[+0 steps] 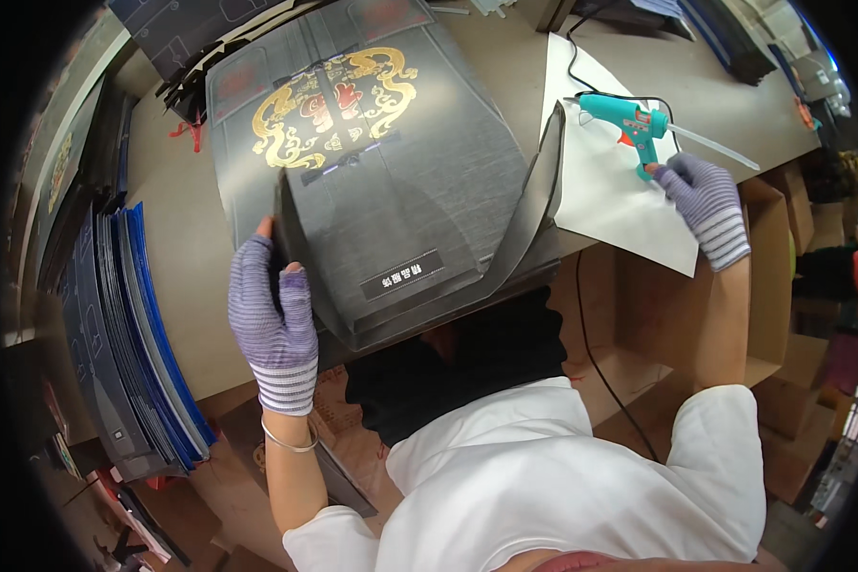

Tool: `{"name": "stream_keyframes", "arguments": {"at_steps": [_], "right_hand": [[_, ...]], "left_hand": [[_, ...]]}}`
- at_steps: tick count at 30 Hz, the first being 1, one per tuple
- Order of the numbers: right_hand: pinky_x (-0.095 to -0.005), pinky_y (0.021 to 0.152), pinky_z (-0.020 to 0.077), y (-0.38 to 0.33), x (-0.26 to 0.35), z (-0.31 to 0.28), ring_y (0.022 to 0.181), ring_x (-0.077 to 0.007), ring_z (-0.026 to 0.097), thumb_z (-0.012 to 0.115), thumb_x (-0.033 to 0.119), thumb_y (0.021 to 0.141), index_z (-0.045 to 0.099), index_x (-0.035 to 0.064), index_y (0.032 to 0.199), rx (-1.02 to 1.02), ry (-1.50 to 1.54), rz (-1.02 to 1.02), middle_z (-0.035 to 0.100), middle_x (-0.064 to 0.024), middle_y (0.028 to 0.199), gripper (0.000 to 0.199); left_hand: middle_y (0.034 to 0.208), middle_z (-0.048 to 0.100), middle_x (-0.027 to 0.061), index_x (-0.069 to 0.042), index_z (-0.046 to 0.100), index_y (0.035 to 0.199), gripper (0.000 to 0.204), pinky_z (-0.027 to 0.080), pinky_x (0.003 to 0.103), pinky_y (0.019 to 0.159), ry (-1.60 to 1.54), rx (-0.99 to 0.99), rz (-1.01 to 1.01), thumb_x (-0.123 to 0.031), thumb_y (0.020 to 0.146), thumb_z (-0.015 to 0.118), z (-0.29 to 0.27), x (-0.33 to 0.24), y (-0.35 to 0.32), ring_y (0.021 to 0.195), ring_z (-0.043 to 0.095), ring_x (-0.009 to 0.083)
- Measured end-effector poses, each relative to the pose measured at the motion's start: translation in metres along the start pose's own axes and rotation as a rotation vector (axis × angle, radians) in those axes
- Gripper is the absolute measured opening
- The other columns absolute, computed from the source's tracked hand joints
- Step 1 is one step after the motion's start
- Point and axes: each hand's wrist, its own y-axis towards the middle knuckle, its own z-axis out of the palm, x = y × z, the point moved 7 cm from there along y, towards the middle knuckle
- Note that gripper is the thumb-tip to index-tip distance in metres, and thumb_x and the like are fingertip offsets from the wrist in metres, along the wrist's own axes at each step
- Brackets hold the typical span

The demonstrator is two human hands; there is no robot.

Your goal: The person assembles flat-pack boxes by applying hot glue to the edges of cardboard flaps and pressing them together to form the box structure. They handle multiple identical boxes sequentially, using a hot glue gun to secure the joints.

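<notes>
A dark grey cardboard box blank (391, 210) with a gold dragon emblem lies on the table in front of me, its side flaps folded up. My left hand (275, 310), in a striped purple-and-white glove, pinches the raised left flap (296, 243) between thumb and fingers. At the right, a teal glue gun (629, 119) with a clear glue stick in its back rests on a white sheet (601, 191). The gloved fingertips of my right hand (701, 205) are closed at the lower end of its handle. A raised right flap (534, 195) stands up, untouched.
Stacks of blue and dark boards (133, 334) stand at the left edge. More dark box pieces (186, 33) lie at the far left. A black cord (586, 334) hangs over the table's front edge. Open brown cartons (677, 296) stand below at the right.
</notes>
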Motion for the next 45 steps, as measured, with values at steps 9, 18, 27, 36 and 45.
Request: {"name": "stream_keyframes", "arguments": {"at_steps": [9,18,27,36,45], "right_hand": [[-0.0261,0.075,0.0492,0.084,0.022,0.050,0.083,-0.0106,0.060,0.074,0.023,0.086,0.067,0.0036,0.109,0.027,0.883,-0.389,0.067,-0.0023,0.096,0.031],[-0.0255,0.069,0.0513,-0.028,0.227,-0.021,0.078,-0.0124,0.064,0.075,0.025,0.087,0.066,0.0040,0.109,0.325,0.746,-1.028,0.068,-0.0052,0.090,0.032],[-0.0344,0.068,0.0536,-0.078,0.307,0.035,0.073,-0.0265,0.066,0.080,0.033,0.081,0.069,0.0063,0.097,0.478,0.568,-1.235,0.068,-0.0101,0.082,0.033],[-0.0350,0.063,0.0519,-0.054,0.299,0.037,0.072,-0.0277,0.065,0.088,0.032,0.067,0.067,0.0015,0.085,0.380,0.591,-1.095,0.064,-0.0107,0.084,0.041],[-0.0376,0.063,0.0522,-0.072,0.314,0.037,0.070,-0.0294,0.065,0.084,0.034,0.075,0.067,0.0066,0.083,0.234,0.358,-1.405,0.065,-0.0091,0.077,0.033]], "left_hand": [[0.123,0.062,0.0204,0.005,0.055,0.130,0.042,0.043,0.037,0.102,-0.095,-0.073,-0.097,-0.015,0.094,0.061,-0.010,0.009,-0.008,0.114,0.060,0.0327],[0.104,0.061,0.0077,-0.001,0.052,0.134,0.046,0.049,0.026,0.076,-0.232,-0.141,-0.265,-0.005,0.090,0.062,-0.015,0.019,-0.021,0.084,0.055,0.0111],[0.097,0.061,0.0063,0.000,0.053,0.131,0.042,0.048,0.026,0.071,-0.261,-0.182,-0.223,-0.006,0.090,0.062,-0.012,0.023,-0.022,0.076,0.055,0.0107],[0.115,0.061,0.0113,0.001,0.053,0.130,0.040,0.049,0.029,0.082,-0.285,-0.170,-0.243,-0.007,0.092,0.061,-0.013,0.023,-0.024,0.086,0.057,0.0145],[0.122,0.060,0.0123,0.002,0.054,0.130,0.038,0.047,0.031,0.091,-0.257,-0.164,-0.223,-0.006,0.093,0.058,-0.014,0.021,-0.022,0.099,0.058,0.0184]]}}
